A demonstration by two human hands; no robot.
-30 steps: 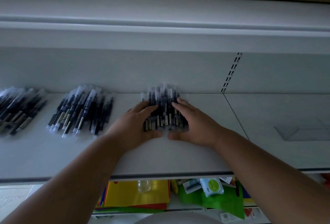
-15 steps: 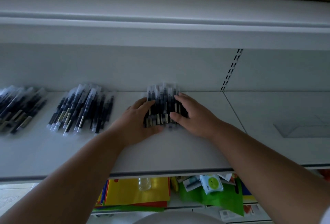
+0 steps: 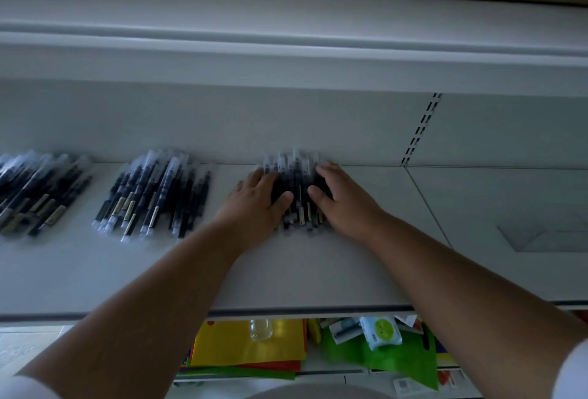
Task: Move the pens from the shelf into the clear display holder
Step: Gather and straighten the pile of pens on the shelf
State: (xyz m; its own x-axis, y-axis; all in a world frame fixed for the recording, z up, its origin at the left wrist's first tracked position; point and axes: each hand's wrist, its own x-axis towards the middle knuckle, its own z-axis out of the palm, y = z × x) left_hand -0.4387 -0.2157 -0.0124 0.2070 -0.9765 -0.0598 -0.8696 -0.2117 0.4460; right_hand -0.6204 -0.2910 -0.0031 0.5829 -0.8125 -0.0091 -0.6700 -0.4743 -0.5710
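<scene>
A bundle of black pens with clear caps (image 3: 297,176) lies on the white shelf (image 3: 286,274), against the back wall. My left hand (image 3: 251,207) cups the bundle's left side, with the thumb laid over the pens. My right hand (image 3: 346,207) cups the right side, its thumb also on top, so the pens are squeezed between both hands. The clear display holder (image 3: 547,234) sits empty on the shelf at the far right, faint and hard to make out.
Two more piles of pens lie on the shelf to the left, one pile (image 3: 156,191) near my left hand and another pile (image 3: 35,191) at the edge of view. Below the shelf are yellow folders (image 3: 248,344), a green bag (image 3: 397,360) and a small glass bottle (image 3: 261,328).
Both hands have closed in on the middle bundle, pressing it narrower. The thumbs have slid up over the top of the pens.
</scene>
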